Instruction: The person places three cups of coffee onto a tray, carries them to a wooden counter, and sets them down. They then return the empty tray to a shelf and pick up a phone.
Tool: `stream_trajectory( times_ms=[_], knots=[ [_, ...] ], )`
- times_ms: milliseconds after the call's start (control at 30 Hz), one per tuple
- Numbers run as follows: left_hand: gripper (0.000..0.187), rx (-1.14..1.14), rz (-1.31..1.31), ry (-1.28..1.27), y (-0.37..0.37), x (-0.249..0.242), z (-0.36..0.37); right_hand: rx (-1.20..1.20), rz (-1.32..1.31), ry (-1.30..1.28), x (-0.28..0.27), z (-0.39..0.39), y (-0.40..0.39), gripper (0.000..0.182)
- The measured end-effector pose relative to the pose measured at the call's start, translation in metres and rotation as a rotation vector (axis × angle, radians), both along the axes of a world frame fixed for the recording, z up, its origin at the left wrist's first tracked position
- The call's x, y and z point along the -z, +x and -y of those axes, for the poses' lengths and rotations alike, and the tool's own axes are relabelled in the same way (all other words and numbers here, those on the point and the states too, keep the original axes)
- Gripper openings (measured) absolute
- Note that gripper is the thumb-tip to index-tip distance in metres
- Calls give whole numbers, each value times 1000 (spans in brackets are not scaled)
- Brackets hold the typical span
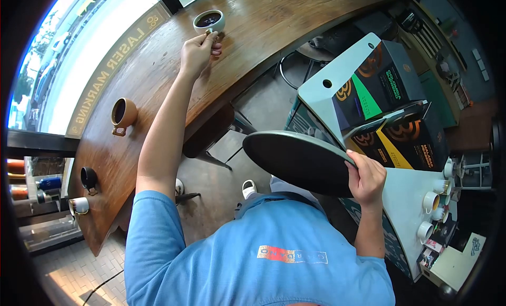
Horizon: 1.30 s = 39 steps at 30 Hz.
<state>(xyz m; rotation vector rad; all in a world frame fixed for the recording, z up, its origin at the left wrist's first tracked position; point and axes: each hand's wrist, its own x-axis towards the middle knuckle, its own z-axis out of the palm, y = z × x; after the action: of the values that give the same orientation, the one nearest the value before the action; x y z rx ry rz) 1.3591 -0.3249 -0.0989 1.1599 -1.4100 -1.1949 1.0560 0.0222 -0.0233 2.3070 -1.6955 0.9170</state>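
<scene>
My left hand (199,54) reaches far forward over the wooden table (158,69), its fingers closed on the handle of a pale cup (216,26) of dark liquid. In my right hand (367,179) is the rim of a round black tray (300,161), held tilted in front of my body with nothing on it. A tan cup (124,113) with dark contents stands on the table to the left of my left forearm. Nearer the table's left end are a black cup (88,177) and a white cup (79,206).
Black coffee boxes (387,85) stand on a white counter (398,200) at the right, with several white cups (431,201) along its far edge. Under the table's edge is a dark stool (211,129). A window (79,58) borders the table at the left.
</scene>
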Motion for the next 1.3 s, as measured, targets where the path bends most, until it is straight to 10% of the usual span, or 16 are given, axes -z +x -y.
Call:
stream_trajectory(
  times_ms=[833, 1300],
  knots=[
    [37, -256, 430, -238, -9, -62, -70, 197, -64, -169, -30, -58, 8, 20],
    [55, 1278, -214, -117, -56, -9, -251, 866, -50, -385, -27, -267, 129, 15]
  ],
)
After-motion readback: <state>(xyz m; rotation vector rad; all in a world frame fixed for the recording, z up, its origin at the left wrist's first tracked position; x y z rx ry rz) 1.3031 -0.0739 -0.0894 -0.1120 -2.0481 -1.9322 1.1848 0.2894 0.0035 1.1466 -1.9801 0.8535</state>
